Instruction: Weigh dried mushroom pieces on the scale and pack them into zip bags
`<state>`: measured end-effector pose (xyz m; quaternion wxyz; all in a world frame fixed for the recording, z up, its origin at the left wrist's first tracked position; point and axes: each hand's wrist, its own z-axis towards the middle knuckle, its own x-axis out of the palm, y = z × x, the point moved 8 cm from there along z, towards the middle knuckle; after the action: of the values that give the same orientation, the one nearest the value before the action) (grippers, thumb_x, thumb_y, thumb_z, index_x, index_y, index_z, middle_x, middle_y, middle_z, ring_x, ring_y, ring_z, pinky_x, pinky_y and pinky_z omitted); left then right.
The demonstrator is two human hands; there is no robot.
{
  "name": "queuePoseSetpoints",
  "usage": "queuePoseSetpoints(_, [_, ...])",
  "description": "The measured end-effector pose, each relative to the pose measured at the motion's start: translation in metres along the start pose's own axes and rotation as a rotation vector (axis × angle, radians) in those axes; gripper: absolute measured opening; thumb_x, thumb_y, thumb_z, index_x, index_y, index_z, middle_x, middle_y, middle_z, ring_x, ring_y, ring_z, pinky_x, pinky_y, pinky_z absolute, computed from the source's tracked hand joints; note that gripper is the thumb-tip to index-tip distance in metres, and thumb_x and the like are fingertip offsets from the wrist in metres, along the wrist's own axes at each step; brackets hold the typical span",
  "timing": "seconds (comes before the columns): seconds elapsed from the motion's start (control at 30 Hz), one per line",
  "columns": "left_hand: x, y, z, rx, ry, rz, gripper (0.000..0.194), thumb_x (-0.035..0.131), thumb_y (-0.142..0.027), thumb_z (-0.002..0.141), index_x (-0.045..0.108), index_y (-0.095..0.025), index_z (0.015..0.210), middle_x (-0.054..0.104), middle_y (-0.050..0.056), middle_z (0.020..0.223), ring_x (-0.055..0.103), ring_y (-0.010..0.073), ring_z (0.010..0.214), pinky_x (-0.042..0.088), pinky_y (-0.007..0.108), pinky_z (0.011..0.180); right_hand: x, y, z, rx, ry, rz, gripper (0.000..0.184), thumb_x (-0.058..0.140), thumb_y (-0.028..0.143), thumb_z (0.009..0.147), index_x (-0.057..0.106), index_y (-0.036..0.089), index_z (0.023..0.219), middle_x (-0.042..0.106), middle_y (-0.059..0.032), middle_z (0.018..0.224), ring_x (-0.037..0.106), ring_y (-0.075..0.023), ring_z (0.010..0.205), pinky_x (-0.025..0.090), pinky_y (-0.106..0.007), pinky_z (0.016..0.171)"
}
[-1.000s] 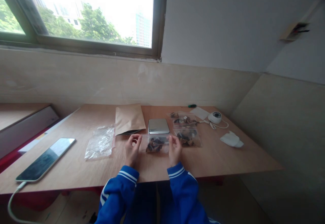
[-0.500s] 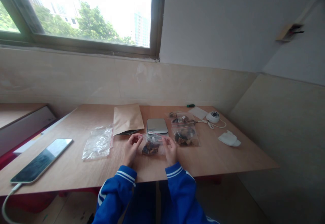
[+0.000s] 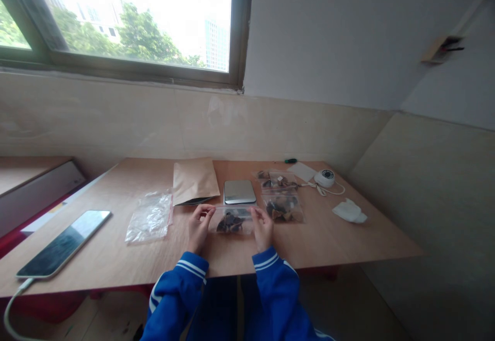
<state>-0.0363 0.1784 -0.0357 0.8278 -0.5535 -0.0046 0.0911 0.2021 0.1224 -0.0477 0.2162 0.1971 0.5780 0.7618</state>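
Between my hands is a clear zip bag [image 3: 231, 221] with dark and brown dried pieces inside; what they are I cannot tell. My left hand [image 3: 199, 226] pinches its top left corner. The top right corner is pinched by my right hand [image 3: 263, 225]. The bag's upper edge runs straight between them. Just behind it lies a small flat scale [image 3: 240, 191] with a silvery top. To the right are two filled zip bags, a nearer one [image 3: 284, 208] and a farther one [image 3: 275, 180].
A brown paper pouch [image 3: 195, 180] and a stack of clear plastic bags [image 3: 150, 217] lie to the left. A phone [image 3: 65, 245] on a cable is farther left. At right are a white round device [image 3: 325, 177], crumpled tissue [image 3: 349, 211], white card [image 3: 302, 171] and green-handled tool [image 3: 291, 161].
My hands have moved slightly apart. The bag's top edge, gaping and bent before, is now pulled straight and flat, and no longer overlaps the scale's front.
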Motion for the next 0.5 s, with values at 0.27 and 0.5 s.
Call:
queuePoseSetpoints(0.27, [-0.002,-0.008,-0.002,0.004,-0.02,0.003,0.025,0.062,-0.044,0.078,0.063,-0.019,0.08,0.063,0.002,0.079,0.058,0.0155,0.074,0.043,0.026,0.066,-0.001,0.005,-0.002,0.0,-0.018,0.007,0.032,0.062,0.046,0.079,0.07,0.015,0.083,0.073,-0.0092,0.088,0.065,-0.0225,0.084,0.048,-0.035,0.081])
queuePoseSetpoints(0.5, [0.01,-0.008,-0.006,-0.026,0.099,-0.079,0.026,0.064,-0.042,0.077,0.059,-0.019,0.088,0.061,0.002,0.085,0.058,0.0145,0.077,0.046,0.025,0.069,0.021,0.0,-0.007,0.099,0.22,0.3,0.033,0.065,0.043,0.078,0.062,0.018,0.1,0.073,-0.0073,0.093,0.068,-0.0218,0.09,0.051,-0.037,0.084])
